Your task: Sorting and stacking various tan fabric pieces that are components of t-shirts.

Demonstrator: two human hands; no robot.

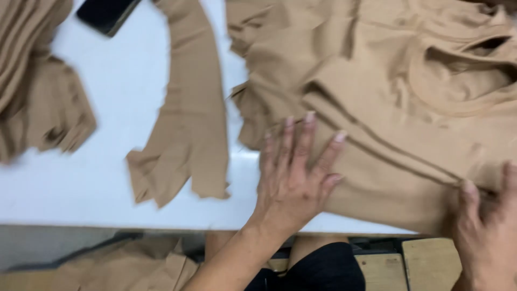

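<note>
A large pile of tan fabric pieces covers the right half of the white table. My left hand lies flat on its near left part, fingers spread, pressing the cloth down. My right hand is at the lower right corner, blurred, with fingers pinching the folded edge of the same tan fabric. A narrow tan strip lies alone on the table to the left of my left hand.
Another stack of tan cloth sits at the left edge. A dark phone lies at the top left. More tan fabric hangs below the table's near edge, by a wooden seat.
</note>
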